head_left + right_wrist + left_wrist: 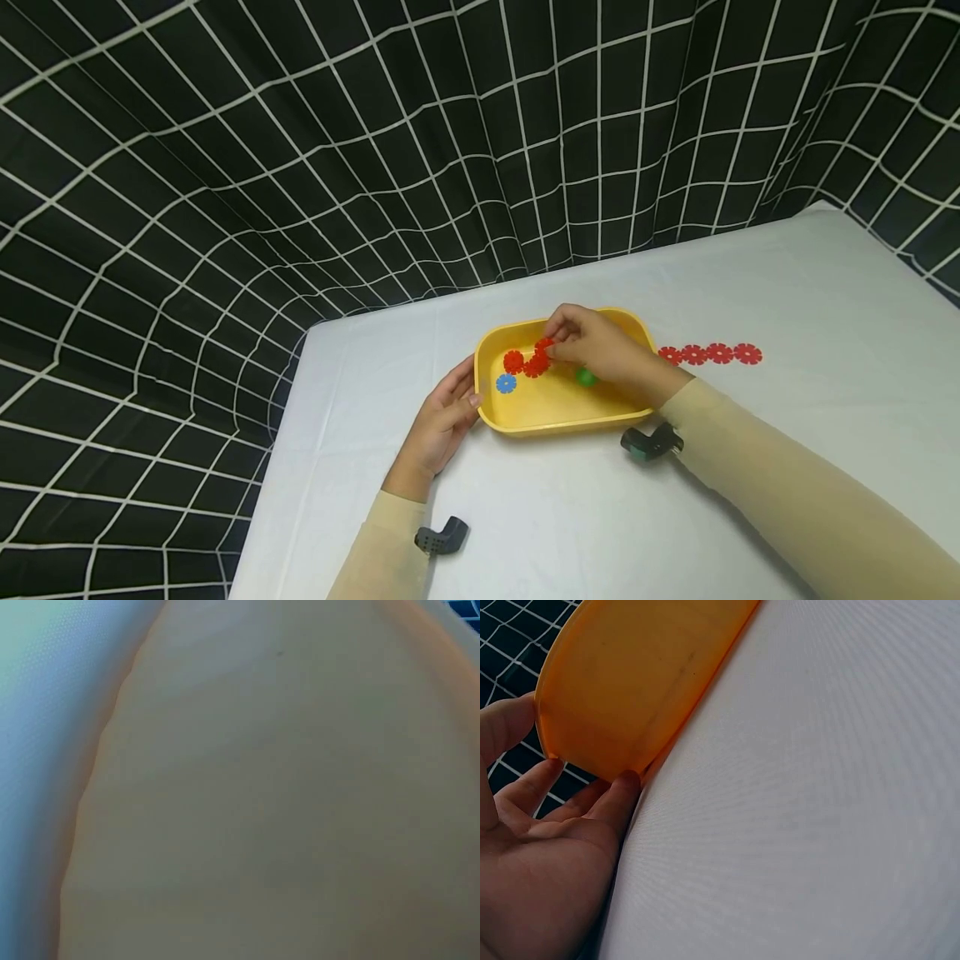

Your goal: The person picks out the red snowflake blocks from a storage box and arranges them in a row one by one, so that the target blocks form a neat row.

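In the head view, my left hand [438, 425] holds the left end of a yellow plastic tray [540, 412], thumb at the rim and fingers along the outer wall. The left wrist view also shows the fingertips against the tray wall [637, 697]. My right hand [596, 346] reaches inside and pinches a red notched disc [544, 344] between thumb and fingers. Several more red discs [513, 362] lie around it in the tray, with a blue notched disc [506, 383] below them. A green piece [586, 377] is partly hidden under the right hand.
On the white-clothed table [825, 375], a row of red notched discs [720, 353] extends to the right of the tray, its near end by the right wrist. A black curtain with a white grid [420, 167] hangs behind. The right wrist view is filled by a blurred beige surface.
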### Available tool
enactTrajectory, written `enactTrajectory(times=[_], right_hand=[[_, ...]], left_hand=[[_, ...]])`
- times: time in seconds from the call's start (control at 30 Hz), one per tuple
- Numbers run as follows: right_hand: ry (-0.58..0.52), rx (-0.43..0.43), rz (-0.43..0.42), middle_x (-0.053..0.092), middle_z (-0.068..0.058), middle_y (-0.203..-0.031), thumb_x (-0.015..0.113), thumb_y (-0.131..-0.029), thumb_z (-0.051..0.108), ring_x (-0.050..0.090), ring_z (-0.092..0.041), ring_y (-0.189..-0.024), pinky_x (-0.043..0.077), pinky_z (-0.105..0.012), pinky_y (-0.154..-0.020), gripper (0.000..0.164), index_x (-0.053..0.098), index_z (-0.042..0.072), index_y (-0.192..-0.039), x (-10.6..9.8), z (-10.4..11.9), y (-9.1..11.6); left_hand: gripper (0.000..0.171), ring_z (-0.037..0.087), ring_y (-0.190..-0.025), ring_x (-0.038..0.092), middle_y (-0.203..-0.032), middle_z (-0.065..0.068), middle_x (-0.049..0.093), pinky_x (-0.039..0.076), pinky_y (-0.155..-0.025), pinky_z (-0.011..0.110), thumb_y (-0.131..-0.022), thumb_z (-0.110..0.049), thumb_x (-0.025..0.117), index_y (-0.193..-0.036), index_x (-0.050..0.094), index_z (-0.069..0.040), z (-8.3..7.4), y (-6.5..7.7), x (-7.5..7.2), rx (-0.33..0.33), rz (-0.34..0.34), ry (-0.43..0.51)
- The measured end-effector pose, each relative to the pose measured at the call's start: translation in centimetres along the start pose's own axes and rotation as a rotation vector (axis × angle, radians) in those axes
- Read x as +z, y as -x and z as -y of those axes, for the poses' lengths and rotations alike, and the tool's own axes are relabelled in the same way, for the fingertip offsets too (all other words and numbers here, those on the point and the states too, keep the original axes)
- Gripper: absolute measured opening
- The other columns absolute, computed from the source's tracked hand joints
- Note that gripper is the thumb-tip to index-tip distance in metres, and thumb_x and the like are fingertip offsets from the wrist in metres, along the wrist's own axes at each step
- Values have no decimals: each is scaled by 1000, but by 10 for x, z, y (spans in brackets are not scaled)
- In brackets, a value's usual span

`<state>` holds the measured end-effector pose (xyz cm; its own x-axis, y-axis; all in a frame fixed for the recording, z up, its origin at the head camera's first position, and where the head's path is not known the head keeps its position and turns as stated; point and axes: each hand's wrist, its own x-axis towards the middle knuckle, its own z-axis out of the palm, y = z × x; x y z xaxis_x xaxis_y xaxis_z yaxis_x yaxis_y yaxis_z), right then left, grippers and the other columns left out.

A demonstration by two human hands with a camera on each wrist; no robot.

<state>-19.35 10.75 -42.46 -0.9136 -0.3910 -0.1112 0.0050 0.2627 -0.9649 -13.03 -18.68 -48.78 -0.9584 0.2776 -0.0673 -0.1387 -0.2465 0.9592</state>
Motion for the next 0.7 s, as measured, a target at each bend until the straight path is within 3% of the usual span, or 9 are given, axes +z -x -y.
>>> enactTrajectory(times=[0.2,0.43,0.7], right_hand=[[27,-15,-2,63,-16,-111,73,-104,8,63,-34,-100,59,-31,-86,21,67,4,-124,-9,2,9],[27,-19,-21,65,-17,-113,72,-105,9,66,-42,-103,63,-44,-93,19,68,4,-123,-22,5,19],[40,-1,-68,64,-15,-118,73,-107,17,65,-36,-106,62,-31,-91,24,69,9,-129,-41,3,33]], left_hand=[[62,25,-153,44,-168,9,44,45,-118,40,-106,4,61,-165,44,-6,0,1,0,-2,-3,-3],[63,27,-154,43,-169,11,43,45,-118,39,-106,4,60,-166,42,-4,-1,1,1,4,-1,-3],[64,27,-155,40,-170,10,42,44,-118,39,-106,2,61,-166,42,-5,-2,1,2,7,5,-6]])
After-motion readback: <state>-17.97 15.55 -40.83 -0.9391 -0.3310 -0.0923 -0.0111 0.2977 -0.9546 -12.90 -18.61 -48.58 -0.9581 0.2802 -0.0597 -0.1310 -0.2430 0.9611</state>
